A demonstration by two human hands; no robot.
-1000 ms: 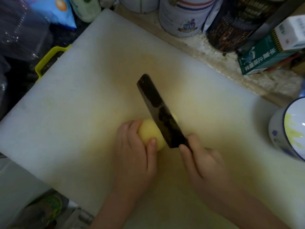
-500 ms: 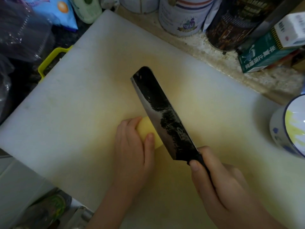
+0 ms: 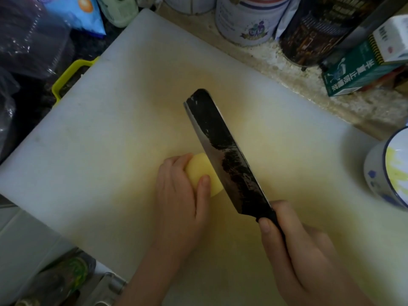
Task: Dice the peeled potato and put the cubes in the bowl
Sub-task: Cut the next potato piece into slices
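Observation:
A peeled yellow potato (image 3: 199, 173) lies on the white cutting board (image 3: 106, 133). My left hand (image 3: 181, 199) grips it from the left, fingers over the top and thumb on the near side. My right hand (image 3: 298, 250) holds the dark handle of a broad dark cleaver (image 3: 223, 155). The blade lies tilted across the potato's right side and hides that part of it. A white enamel bowl (image 3: 379, 173) with blue marks stands at the board's right edge, with yellow smears inside.
Tins (image 3: 245, 21), a dark jar (image 3: 313, 34) and a green carton (image 3: 362, 69) crowd the counter behind the board. Plastic bags (image 3: 28, 36) and a yellow handle (image 3: 66, 76) lie to the left. Packaging sits at the near left corner (image 3: 61, 281).
The cleaver has risen and tilted so its flat side shows, and my right hand has drawn back toward me along the handle. My left hand and the potato have stayed in place.

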